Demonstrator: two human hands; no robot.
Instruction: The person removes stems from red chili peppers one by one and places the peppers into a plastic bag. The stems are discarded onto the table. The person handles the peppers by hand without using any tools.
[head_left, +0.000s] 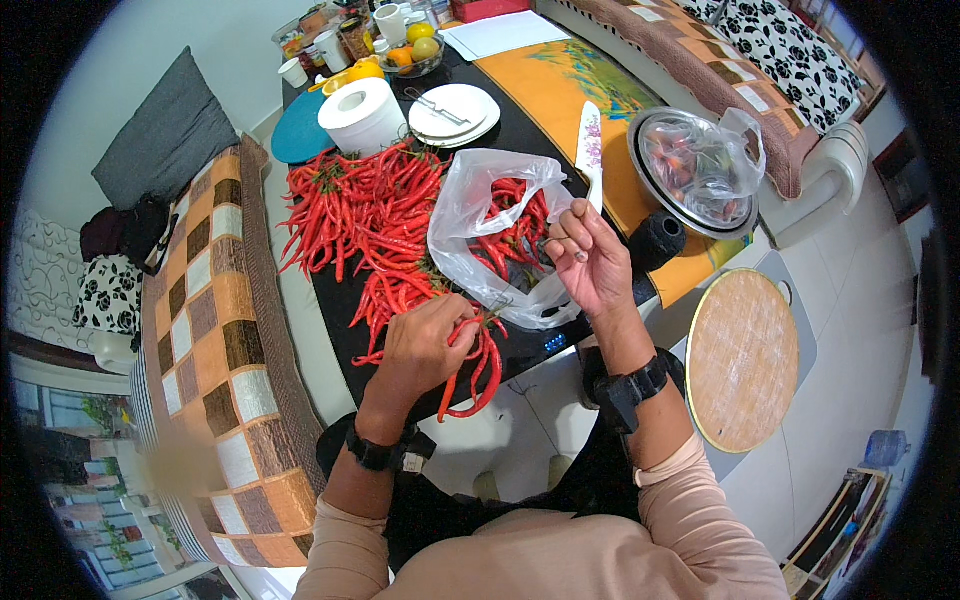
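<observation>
My left hand (429, 343) grips a small bunch of long red chillies (491, 371) by their green stems, over the front edge of the black table (341, 330). The chillies' tips hang down past that edge. To the right, my right hand (592, 259) is raised with its fingers curled towards the thumb; whether something thin is pinched there is too fine to tell. A large heap of red chillies (375, 214) spreads beyond my left hand. Between the hands, a white translucent plastic bag (469, 202) lies with its mouth open, more red chillies (510, 247) showing inside.
A floral-patterned knife (590, 139) and a black spool of twine (658, 238) lie right of the bag. Behind stand a paper roll (364, 124), white plates (454, 112) and a fruit bowl (420, 60). At right are a metal bowl (645, 169) holding a bag and a round board (742, 360).
</observation>
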